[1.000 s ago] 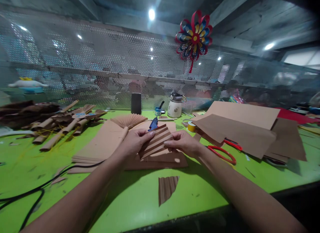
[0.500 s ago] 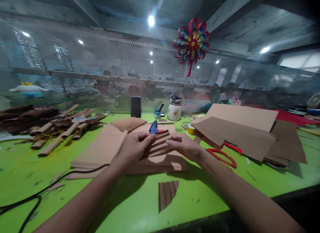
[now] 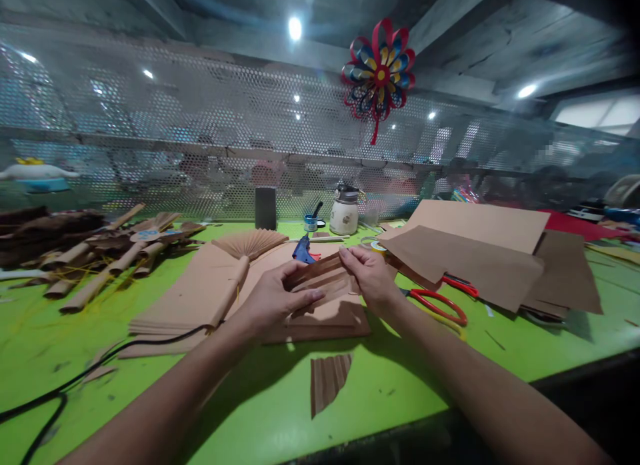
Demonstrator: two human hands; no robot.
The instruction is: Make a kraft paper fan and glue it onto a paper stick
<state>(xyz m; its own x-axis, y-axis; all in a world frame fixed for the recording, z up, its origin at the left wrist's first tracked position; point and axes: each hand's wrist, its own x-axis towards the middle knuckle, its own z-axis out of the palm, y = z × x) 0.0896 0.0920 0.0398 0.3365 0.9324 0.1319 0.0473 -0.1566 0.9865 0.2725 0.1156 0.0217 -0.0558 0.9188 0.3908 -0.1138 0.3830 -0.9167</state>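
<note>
My left hand (image 3: 277, 297) and my right hand (image 3: 369, 276) together hold a pleated piece of brown paper (image 3: 320, 276) above a stack of brown paper sheets (image 3: 200, 295) on the green table (image 3: 400, 378). The left thumb lies along its near edge; the right fingers pinch its far right end. A small pleated offcut (image 3: 327, 380) lies on the table in front of me. A finished brown paper fan (image 3: 249, 245) with a rolled handle rests on the stack to the left.
A blue glue gun (image 3: 303, 250) lies behind the hands, its black cable (image 3: 100, 365) running off left. Red scissors (image 3: 440, 304) sit beside large brown sheets (image 3: 480, 248) at right. Rolled fans pile up (image 3: 100, 252) at left. A jar, black cylinder and mesh screen stand behind.
The pleats were spread wide a second ago; my hands have pressed them closer together, and my right hand has moved up to the far right end.
</note>
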